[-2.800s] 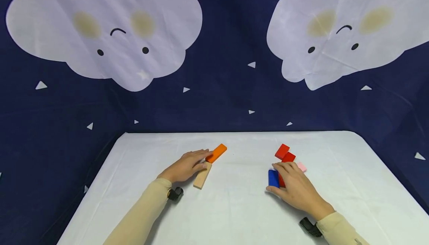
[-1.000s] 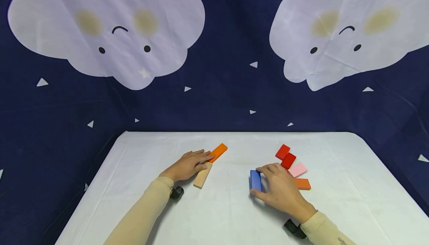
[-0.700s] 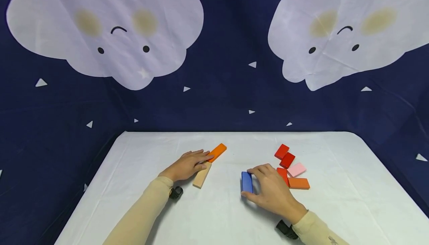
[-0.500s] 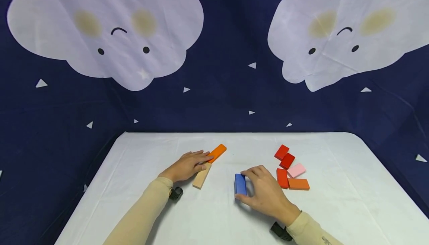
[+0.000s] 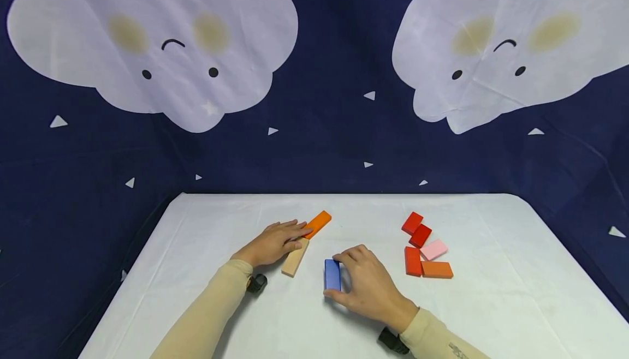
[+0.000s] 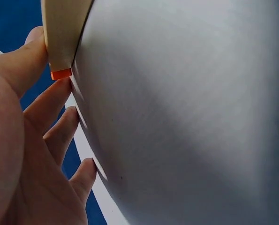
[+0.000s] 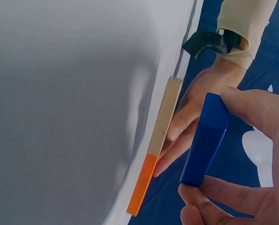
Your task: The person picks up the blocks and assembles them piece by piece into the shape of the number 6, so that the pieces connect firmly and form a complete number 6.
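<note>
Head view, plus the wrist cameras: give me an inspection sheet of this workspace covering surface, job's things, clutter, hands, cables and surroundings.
Surface: white tabletop, faintly creased.
Job's things: blue block, held; wooden block and bright orange block, meeting end to end.
Clutter: three red blocks, a pink block and a darker orange block, grouped at the right.
Hands: left hand touches the end-to-end pair; right hand pinches the blue block between thumb and fingers.
Cables: nothing seen.
Surroundings: dark blue backdrop with white clouds; dark wrist devices.
</note>
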The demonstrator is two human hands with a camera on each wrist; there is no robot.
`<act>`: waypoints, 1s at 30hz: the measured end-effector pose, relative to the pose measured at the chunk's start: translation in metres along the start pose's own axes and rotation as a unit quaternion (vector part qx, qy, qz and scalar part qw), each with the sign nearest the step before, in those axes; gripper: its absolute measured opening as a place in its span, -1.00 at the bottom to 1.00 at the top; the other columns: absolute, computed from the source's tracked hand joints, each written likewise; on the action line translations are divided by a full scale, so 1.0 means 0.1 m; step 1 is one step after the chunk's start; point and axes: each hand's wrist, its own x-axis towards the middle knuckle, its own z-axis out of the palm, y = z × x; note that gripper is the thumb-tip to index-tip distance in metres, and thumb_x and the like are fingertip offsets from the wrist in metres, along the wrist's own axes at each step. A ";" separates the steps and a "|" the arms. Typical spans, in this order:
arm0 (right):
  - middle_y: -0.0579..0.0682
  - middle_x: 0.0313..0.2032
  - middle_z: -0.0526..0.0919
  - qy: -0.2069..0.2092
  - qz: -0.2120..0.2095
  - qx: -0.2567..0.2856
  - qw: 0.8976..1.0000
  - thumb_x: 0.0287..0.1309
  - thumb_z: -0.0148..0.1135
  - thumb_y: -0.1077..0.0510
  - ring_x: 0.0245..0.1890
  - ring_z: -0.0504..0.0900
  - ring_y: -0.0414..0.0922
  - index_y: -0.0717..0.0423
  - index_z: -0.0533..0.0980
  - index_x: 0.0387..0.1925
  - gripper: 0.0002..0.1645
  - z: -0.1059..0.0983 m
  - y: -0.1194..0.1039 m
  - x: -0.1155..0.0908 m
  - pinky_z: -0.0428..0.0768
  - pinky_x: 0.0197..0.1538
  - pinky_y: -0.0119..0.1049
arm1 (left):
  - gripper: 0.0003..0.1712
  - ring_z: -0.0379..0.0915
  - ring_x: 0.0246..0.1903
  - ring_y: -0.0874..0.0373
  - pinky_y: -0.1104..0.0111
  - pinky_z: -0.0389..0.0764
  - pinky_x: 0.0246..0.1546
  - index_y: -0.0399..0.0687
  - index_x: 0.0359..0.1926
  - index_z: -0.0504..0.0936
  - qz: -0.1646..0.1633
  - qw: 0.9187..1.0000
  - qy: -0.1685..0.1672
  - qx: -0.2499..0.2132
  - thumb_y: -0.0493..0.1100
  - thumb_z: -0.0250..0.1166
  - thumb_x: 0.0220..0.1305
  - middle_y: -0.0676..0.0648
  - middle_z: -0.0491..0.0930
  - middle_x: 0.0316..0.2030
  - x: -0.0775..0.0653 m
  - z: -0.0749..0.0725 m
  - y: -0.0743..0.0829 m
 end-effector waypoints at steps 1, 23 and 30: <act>-0.05 -0.11 0.67 -0.004 0.000 0.001 1.000 -0.16 0.56 -0.33 -0.01 0.54 -0.09 0.13 0.64 0.00 -0.19 0.01 -0.02 0.01 0.54 0.14 -0.11 | -0.42 0.05 0.50 -0.07 -0.12 -0.01 0.47 0.10 0.49 0.34 0.001 1.000 0.000 0.000 0.03 0.09 0.54 -0.05 0.26 0.48 0.00 0.00 0.00; -0.02 -0.10 0.69 -0.063 -0.063 -0.024 0.996 -0.04 0.44 -0.43 -0.05 0.54 -0.11 0.16 0.65 -0.02 -0.18 0.18 -0.33 0.18 0.56 0.10 -0.18 | -0.42 0.05 0.50 -0.09 -0.15 -0.03 0.46 0.09 0.50 0.33 0.005 1.000 -0.004 -0.003 0.03 0.08 0.54 -0.07 0.25 0.48 0.00 0.00 0.00; -0.02 -0.10 0.69 -0.058 -0.083 -0.036 0.994 -0.06 0.45 -0.44 -0.05 0.54 -0.11 0.17 0.65 -0.03 -0.16 0.21 -0.43 0.23 0.56 0.07 -0.21 | -0.42 0.05 0.50 -0.10 -0.16 -0.02 0.46 0.08 0.50 0.33 0.008 1.000 -0.002 0.000 0.01 0.08 0.54 -0.08 0.25 0.48 -0.01 0.00 0.00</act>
